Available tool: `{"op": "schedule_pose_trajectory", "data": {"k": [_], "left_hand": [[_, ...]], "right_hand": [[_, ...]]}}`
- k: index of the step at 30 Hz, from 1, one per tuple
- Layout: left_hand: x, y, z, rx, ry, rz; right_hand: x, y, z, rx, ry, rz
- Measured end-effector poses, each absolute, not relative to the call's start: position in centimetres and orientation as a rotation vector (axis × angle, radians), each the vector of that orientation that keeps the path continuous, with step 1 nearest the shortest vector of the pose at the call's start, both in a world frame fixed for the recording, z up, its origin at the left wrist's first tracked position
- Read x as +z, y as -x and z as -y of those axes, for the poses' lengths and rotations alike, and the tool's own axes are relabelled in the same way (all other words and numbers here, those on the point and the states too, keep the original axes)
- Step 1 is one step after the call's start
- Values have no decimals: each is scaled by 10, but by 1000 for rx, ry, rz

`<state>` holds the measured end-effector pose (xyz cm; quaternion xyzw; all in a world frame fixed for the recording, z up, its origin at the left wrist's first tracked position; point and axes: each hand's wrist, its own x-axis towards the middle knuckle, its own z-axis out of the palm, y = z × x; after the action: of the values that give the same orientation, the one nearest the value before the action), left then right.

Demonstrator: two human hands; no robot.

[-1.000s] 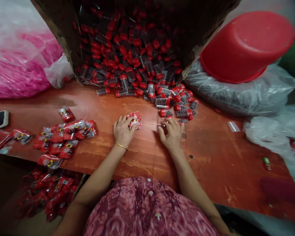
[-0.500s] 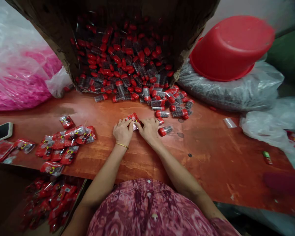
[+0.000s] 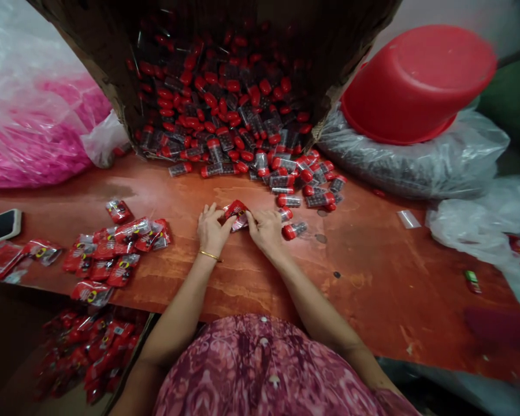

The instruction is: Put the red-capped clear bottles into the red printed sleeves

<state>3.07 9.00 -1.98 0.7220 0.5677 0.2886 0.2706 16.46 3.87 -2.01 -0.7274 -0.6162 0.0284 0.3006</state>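
Head view: red-brown tabletop (image 3: 372, 277), basin (image 3: 418, 84) on sack (image 3: 411, 167).

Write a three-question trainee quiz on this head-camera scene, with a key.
1. Which hand at the red sachet wears the gold bangle?
2. True or false: the red plastic basin rests directly on the wooden tabletop.
3. What has spilled from the cardboard box?
A. Loose coins
B. Red-capped clear tubes
C. Green bottles

Key: 1. Left hand. 2. False: it rests on a plastic bag. 3. B.

Sachets (image 3: 123, 270) left of vials (image 3: 289, 200) on the table (image 3: 372, 289)
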Motion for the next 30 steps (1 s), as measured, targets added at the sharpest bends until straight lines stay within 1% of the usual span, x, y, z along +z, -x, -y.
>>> {"op": "schedule_pose_trajectory", "data": {"k": [3,6,9,12,13,16,18,22,24,27,30], "left_hand": [[-21,-33,-91,727,-1948,-1579],[-18,-35,-90,716,-1934,-1579],[-11,-35,-88,875,-1882,-1564],[2,-30,-82,1116,-1830,-1494],[7,-28,-78,1148,-1803,-1428],[17,-25,-66,1013,-1622,-1156],[20,-28,-57,913,-1423,-1055],[20,-41,-41,916,-1003,-1019],[21,-46,-36,850,-853,-993],[22,-48,-33,806,-762,-991],[20,-48,-37,885,-768,-1036]], "right_hand": [[-22,-171,-42,87,1946,1510],[-22,-176,-42,239,1777,1372],[-18,-175,-38,398,1612,1176],[-13,-169,-30,436,1580,1038],[-11,-166,-27,435,1577,1021],[-9,-158,-18,440,1551,1020],[-10,-152,-11,450,1517,1062],[-12,-145,2,450,1509,1135],[-13,-145,8,437,1533,1155],[-11,-153,11,406,1600,1257],[-10,-169,5,208,1863,1378]]}}
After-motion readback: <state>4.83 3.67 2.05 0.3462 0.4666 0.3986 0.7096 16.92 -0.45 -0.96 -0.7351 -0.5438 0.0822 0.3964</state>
